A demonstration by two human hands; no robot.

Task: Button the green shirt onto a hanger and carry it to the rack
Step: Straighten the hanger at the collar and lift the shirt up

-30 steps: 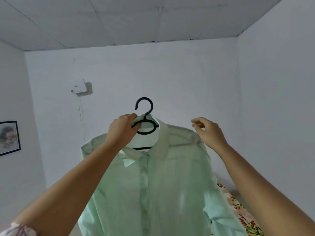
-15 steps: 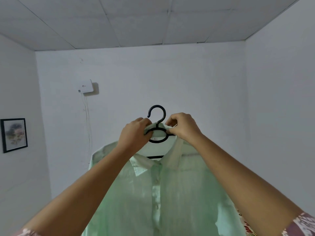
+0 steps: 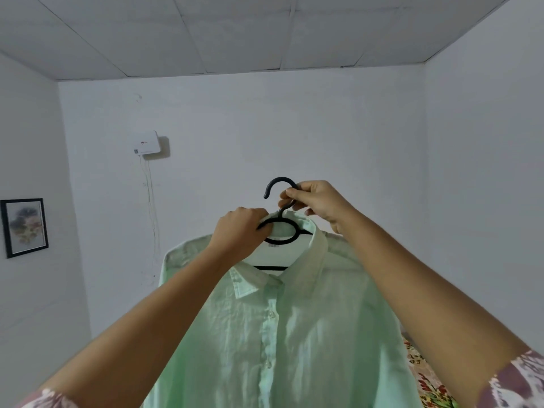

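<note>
A pale green shirt [image 3: 294, 334] hangs on a black plastic hanger [image 3: 279, 240], held up in front of me, its front placket buttoned. My left hand [image 3: 238, 234] grips the hanger's loop and the collar on the left side. My right hand [image 3: 315, 201] pinches the hanger's hook just below its curve. The hook's open tip points left, free in the air. No rack is in view.
White walls and a tiled ceiling surround me. A small white box [image 3: 146, 142] with a dangling cable sits on the far wall, a framed picture [image 3: 25, 226] on the left wall. A floral fabric [image 3: 426, 375] shows at lower right behind the shirt.
My right hand left the shirt's right shoulder, came to the hanger neck, then rose onto the hook. The shirt and hanger have lifted slightly and the view shifted left.
</note>
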